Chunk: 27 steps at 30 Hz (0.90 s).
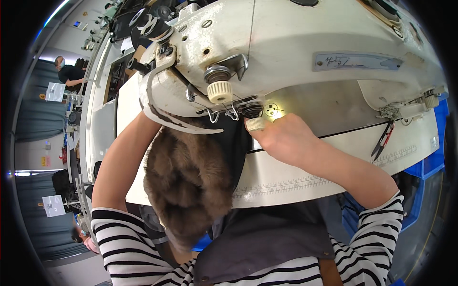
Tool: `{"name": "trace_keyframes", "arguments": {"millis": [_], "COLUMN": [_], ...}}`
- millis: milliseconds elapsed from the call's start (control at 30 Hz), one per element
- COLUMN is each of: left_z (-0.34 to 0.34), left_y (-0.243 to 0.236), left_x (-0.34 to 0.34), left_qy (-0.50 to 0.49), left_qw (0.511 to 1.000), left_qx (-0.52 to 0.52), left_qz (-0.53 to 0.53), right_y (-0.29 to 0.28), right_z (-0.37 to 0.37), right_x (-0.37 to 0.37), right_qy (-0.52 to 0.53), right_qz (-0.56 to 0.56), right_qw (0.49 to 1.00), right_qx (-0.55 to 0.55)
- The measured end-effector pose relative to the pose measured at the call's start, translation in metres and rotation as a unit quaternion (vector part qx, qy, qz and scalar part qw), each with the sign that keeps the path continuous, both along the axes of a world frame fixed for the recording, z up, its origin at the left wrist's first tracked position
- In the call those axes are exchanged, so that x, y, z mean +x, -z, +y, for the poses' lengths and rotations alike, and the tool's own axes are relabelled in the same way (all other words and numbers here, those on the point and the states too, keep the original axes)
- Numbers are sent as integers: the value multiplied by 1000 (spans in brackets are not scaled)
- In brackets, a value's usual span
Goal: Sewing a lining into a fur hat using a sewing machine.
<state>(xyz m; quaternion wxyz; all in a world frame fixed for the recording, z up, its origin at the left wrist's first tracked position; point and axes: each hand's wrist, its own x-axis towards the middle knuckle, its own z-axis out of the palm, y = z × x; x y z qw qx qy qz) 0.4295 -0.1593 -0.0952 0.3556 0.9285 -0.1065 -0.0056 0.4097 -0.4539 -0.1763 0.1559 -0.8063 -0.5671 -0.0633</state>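
Observation:
A white sewing machine (286, 52) stretches across the view above a white table (296, 183). Black fabric (233, 148) runs under the machine head, next to a bunched piece of brown fur (188, 181) that hangs over the table's front edge. Whether fur and fabric are joined, I cannot tell. My right hand (284, 138) is closed at the fabric's right edge, just right of the lit needle area; its fingertips are partly behind a cream knob (255, 124). My left forearm (126, 162) reaches behind the machine head, which hides my left hand's fingers.
Red-handled thread snips (383, 140) lie at the right of the table, near a printed ruler strip (286, 185). A pale curved strip (183, 126) hangs off the machine head. Blue bins (420, 167) stand at the right. Two people are in the background at left.

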Motion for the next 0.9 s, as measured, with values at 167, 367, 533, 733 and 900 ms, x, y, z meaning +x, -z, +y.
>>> {"name": "trace_keyframes", "arguments": {"millis": [167,367,533,733,900], "left_z": [-1,-4,-4,-16,-47], "left_y": [-3,-5,-4,-7,-8], "left_x": [-5,-6,-6,-17,-55], "left_qy": [19,41,60,102,64], "left_qw": [1000,999,997,989,971], "left_qx": [12,22,42,95,232], "left_qz": [6,17,33,41,9], "right_y": [-2,-1,-5,-8,-6], "right_z": [3,4,4,6,9], "right_x": [0,-3,-5,-6,-12], "right_qy": [-7,-7,-3,-5,-3], "right_qz": [-15,-36,-37,-53,-71], "right_qw": [1000,999,999,998,997], "right_qx": [-4,6,-28,-40,-42]}}
